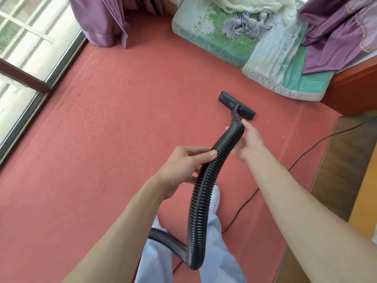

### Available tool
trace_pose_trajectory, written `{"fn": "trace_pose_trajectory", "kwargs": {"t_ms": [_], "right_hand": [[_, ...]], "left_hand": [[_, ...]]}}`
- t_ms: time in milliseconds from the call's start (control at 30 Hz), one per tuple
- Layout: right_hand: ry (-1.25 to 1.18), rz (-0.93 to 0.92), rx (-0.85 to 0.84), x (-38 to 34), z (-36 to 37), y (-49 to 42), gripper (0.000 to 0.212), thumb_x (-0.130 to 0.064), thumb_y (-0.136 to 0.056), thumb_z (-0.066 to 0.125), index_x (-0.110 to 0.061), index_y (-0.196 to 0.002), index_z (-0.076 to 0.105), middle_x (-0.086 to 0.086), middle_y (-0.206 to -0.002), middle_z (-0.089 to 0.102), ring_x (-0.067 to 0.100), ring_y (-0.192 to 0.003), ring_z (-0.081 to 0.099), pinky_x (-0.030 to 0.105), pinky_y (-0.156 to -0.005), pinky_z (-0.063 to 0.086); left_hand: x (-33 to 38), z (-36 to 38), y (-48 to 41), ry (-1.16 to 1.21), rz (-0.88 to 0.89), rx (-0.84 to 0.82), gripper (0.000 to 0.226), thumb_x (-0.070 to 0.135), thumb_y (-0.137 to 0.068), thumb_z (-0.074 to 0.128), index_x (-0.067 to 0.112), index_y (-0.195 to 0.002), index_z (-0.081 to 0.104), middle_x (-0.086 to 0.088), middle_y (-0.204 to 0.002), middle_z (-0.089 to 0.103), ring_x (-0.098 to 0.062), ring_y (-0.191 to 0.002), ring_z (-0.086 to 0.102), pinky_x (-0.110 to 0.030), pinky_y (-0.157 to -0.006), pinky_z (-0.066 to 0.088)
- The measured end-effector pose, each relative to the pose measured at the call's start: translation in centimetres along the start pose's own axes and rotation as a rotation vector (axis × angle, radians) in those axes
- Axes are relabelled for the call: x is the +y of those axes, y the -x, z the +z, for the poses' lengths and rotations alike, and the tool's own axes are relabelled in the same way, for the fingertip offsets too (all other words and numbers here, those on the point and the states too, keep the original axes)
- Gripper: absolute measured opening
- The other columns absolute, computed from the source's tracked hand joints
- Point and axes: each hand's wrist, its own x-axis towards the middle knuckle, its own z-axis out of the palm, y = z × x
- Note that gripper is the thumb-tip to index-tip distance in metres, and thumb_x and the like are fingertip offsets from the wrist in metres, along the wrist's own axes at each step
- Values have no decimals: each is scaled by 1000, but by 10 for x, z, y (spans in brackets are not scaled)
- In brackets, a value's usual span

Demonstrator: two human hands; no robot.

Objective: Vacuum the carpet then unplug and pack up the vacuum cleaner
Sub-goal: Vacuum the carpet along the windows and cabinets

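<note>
A black ribbed vacuum hose (201, 201) curves up from near my legs to a flat black floor nozzle (236, 105) resting on the red carpet (98, 123). My left hand (183, 166) grips the hose at its middle. My right hand (247, 141) holds the hose just behind the nozzle neck, fingers wrapped under it. A thin black power cord (285, 170) runs across the carpet to the right and onto the wooden floor. The vacuum body is out of view.
Green and pale cushions (234, 37) lie at the carpet's far edge, with purple curtains (102, 19) at the back left and purple cloth on the right. A glass door (26, 58) lines the left. Wooden floor (342, 160) and furniture stand at the right.
</note>
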Motion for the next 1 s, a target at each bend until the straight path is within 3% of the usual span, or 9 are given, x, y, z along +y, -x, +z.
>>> {"fn": "trace_pose_trajectory", "kwargs": {"t_ms": [133,233,367,433,633,767,833,933,1000], "right_hand": [[-233,32,24,-8,-26,29,29,-36,-93,59,-8,-101,62,8,-80,66,16,-57,61,23,-53,53],[-307,79,25,7,-54,45,35,-35,-91,61,-7,-111,62,8,-81,67,17,-65,61,29,-66,52],[-332,96,59,29,-75,34,41,-35,-90,63,-5,-118,59,9,-92,63,21,-84,60,37,-104,46],[-296,78,100,30,-77,23,45,-34,-90,64,-6,-124,59,10,-105,64,23,-96,60,39,-108,43],[-138,20,155,0,-87,-23,49,-35,-92,63,-7,-132,57,12,-128,65,24,-117,62,42,-106,46],[-76,-26,153,-23,-100,-45,49,-36,-92,64,-6,-130,59,12,-123,68,25,-114,64,42,-102,48],[-92,-37,152,-30,-106,-49,47,-36,-93,62,-6,-129,60,12,-121,69,24,-107,66,40,-98,51],[-200,-45,140,-35,-114,-39,36,-34,-94,61,-8,-118,62,13,-111,70,20,-78,66,33,-72,54],[-298,-54,142,-35,-120,-27,36,-33,-93,61,-8,-118,62,13,-98,71,18,-68,64,31,-68,53]], "left_hand": [[4,11,12,-55,116,-127,29,41,-83,74,32,-111,78,-14,-101,76,-13,-87,70,-25,-66,57],[7,4,22,-130,100,-214,33,46,-82,74,35,-114,76,-3,-101,79,-10,-88,73,-21,-65,55],[4,6,22,-175,9,-234,36,49,-80,75,34,-113,77,-6,-105,78,-15,-92,71,-28,-68,58],[0,14,15,-190,-41,-213,34,47,-81,74,33,-111,77,-9,-105,77,-18,-90,68,-31,-70,59],[-17,69,-21,-184,-34,39,19,35,-95,65,28,-105,79,2,-81,76,-8,-68,66,-33,-72,60],[-23,107,-44,-126,-23,112,20,32,-94,67,27,-112,76,-6,-89,79,-20,-80,76,-37,-77,63],[-22,114,-52,-126,-29,117,21,31,-93,69,27,-113,76,-5,-88,79,-20,-79,76,-33,-72,63],[-14,109,-55,-120,-61,0,22,29,-90,72,28,-111,77,-3,-90,79,-11,-72,71,-26,-65,59],[-4,93,-51,-172,-32,-133,27,35,-85,77,31,-112,77,-8,-101,78,-16,-85,71,-29,-71,60]]}}
